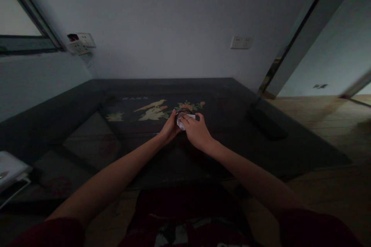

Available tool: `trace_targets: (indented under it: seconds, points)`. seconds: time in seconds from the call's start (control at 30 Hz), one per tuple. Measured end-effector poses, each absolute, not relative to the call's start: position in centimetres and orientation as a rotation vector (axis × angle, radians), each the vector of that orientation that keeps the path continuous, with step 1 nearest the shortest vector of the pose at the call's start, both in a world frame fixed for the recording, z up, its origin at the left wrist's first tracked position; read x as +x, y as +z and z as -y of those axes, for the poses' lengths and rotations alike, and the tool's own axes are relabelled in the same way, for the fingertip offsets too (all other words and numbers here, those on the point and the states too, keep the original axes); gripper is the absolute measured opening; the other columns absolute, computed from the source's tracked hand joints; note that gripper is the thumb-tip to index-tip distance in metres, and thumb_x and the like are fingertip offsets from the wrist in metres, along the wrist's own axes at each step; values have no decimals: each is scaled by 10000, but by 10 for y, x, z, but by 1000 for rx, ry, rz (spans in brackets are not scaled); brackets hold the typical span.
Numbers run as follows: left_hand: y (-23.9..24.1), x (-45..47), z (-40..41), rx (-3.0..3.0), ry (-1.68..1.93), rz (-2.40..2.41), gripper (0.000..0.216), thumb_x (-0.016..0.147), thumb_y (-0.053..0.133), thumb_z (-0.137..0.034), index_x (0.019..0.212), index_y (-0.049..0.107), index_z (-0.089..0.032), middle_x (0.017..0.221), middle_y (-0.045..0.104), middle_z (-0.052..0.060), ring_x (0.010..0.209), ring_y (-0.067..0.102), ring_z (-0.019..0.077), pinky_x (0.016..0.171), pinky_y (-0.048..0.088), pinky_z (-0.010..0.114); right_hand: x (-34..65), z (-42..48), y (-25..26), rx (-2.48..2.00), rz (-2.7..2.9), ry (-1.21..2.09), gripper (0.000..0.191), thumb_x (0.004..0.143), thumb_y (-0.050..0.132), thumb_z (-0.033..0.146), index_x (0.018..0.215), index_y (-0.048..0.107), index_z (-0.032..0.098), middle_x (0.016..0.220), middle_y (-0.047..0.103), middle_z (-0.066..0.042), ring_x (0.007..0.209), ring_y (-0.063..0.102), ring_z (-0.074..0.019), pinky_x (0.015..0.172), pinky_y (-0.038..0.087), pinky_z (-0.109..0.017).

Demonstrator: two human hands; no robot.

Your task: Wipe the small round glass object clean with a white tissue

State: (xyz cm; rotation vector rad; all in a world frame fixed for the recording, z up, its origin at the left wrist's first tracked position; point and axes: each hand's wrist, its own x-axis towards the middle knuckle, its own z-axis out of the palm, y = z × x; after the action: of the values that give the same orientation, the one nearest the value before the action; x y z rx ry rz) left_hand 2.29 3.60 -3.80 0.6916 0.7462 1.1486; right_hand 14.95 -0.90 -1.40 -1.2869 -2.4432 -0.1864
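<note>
Both of my hands meet over the dark table, in front of its bird-and-flower picture. My left hand is wrapped round the side of a small round object with a shiny, dark rim; it looks like a glass, but much of it is hidden. A crumpled white tissue is bunched under the fingers of my right hand. Those fingers are closed and press the tissue against the round object.
On the table's right side lies a flat black oblong object. A white box-shaped device with a white cable sits at the left edge. The wall behind carries sockets. Wooden floor shows to the right.
</note>
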Motion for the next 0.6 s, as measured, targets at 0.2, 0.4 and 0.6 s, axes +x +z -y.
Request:
trace_targets:
  seconds: [0.2,0.4,0.6]
  points:
    - [-43,20,-41,660,1166,-711,437,984,335,-420,1114,632,-127,887,720,85,692,652,140,615,524,220,158,1,-12,-1160,2358,128,418,864,392,50,1197,609,179,1228,655,-107,1153,576,-222,1053,251,-497]
    - [-43,18,-41,648,1177,-680,449,974,317,-471,1173,588,-173,849,714,73,697,673,171,664,557,295,174,-15,-6,-888,1817,673,286,838,480,194,1033,688,172,1062,713,-74,994,644,-212,887,460,-361]
    - [-42,17,-39,650,1160,-691,503,967,279,-500,1217,547,-155,917,707,133,770,704,221,683,549,318,190,-37,-11,-865,1281,818,201,730,587,303,853,656,160,848,690,-45,787,622,-184,761,480,-321]
